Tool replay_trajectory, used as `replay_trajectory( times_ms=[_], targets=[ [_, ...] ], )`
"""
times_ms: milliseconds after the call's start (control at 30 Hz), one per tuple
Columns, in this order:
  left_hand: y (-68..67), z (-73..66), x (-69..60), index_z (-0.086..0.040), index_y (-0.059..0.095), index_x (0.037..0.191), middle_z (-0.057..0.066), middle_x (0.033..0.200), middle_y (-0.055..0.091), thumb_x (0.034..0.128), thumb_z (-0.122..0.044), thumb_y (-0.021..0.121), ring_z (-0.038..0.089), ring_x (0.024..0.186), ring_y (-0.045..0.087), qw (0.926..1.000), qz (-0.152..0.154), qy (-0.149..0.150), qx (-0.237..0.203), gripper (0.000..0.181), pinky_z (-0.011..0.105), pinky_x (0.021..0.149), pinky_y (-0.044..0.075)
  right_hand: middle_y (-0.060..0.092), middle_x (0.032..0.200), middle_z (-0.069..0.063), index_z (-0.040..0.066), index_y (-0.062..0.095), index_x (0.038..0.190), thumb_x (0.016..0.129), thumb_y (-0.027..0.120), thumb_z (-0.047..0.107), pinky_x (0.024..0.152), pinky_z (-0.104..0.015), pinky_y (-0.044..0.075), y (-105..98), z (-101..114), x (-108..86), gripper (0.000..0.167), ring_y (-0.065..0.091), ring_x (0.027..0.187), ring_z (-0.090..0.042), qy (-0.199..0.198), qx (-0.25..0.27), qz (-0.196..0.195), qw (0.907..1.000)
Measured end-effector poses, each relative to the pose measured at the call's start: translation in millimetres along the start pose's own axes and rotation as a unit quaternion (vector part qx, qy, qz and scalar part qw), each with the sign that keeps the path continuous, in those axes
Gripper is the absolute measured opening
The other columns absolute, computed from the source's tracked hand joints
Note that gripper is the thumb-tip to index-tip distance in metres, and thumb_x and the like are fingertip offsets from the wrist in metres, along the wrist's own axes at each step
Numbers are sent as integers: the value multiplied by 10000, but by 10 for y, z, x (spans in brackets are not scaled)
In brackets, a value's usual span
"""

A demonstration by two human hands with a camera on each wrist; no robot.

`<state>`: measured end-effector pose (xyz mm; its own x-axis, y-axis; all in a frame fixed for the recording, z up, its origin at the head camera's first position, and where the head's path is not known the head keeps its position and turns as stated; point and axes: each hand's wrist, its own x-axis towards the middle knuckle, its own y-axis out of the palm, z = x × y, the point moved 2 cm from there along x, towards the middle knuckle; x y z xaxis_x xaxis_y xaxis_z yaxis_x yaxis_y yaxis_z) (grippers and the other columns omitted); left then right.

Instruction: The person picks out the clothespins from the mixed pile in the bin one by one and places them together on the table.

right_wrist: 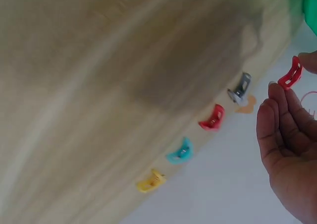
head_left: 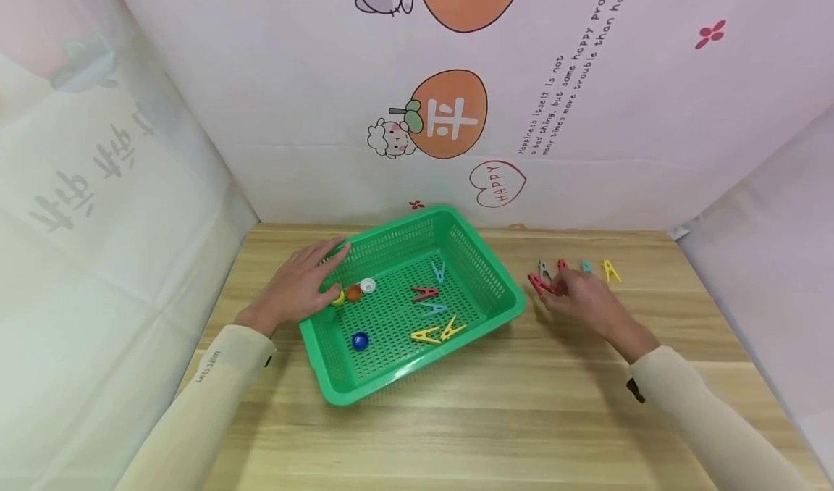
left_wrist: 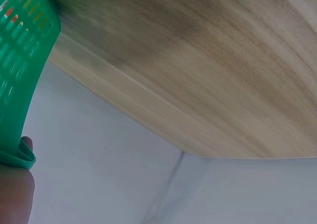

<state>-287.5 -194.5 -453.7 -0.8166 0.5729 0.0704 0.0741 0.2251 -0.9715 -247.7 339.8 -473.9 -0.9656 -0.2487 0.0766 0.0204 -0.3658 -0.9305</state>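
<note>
My right hand [head_left: 583, 299] pinches a red clothespin [head_left: 539, 283] between thumb and fingertips, just right of the green basket [head_left: 417, 364]. The right wrist view shows this red clothespin [right_wrist: 292, 74] at the fingertips of the hand [right_wrist: 292, 135]. My left hand [head_left: 296, 287] grips the basket's left rim, with its thumb inside near a yellow cap [head_left: 338, 299]. In the left wrist view, part of the hand [left_wrist: 15, 194] holds the rim. Inside the basket lie a red clothespin [head_left: 425, 293], blue ones [head_left: 434, 308] and yellow ones [head_left: 425, 335].
Beyond my right hand a row holds a grey clothespin [right_wrist: 240, 87], a red one [right_wrist: 213, 118], a blue one [right_wrist: 181, 152] and a yellow one [right_wrist: 151, 181]. An orange cap [head_left: 353, 292], white cap [head_left: 368, 285] and blue cap [head_left: 360, 340] lie in the basket. Printed sheets stand around the wooden table.
</note>
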Motion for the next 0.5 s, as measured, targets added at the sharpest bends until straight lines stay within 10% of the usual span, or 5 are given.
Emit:
replay_trajectory(
  times_ms=[500],
  targets=[
    [8,-2,-9,-99,267,1740,160,1812,228,1062,-329,574,430,1645,270,10000,2,20,9,779,652,1332,243,719,863,-105,-34,748,1020,975,811,297,650,-317,513,186,-106,-207,339,604,757,-213,1091,271,275,9933]
  ],
)
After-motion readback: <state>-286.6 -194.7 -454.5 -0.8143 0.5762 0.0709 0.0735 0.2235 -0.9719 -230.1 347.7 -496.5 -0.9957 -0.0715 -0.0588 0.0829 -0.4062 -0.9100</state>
